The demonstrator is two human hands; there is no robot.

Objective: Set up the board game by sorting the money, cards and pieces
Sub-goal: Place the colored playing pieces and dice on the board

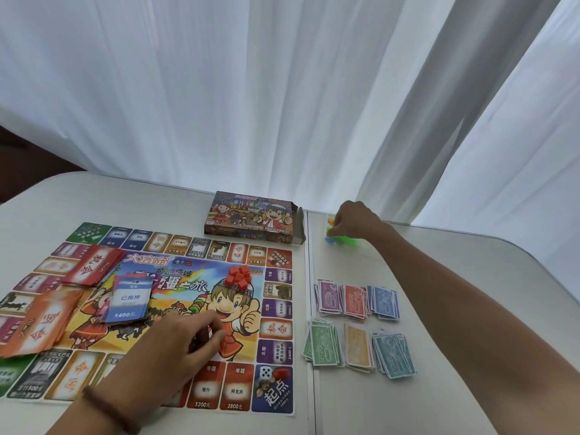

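Note:
The colourful game board lies on the table's left half. On it sit a red card stack, an orange card stack, a blue card stack, a heap of red cubes, and a white die beside one red piece on the corner square. My left hand rests on the board's middle with fingers curled; whether it holds something is hidden. My right hand reaches to the far right and pinches small green, blue and orange plastic pieces. Sorted banknotes lie in two rows right of the board.
The game box stands behind the board with its right flap open. A seam splits the white table between board and banknotes. White curtains hang right behind the table's far edge.

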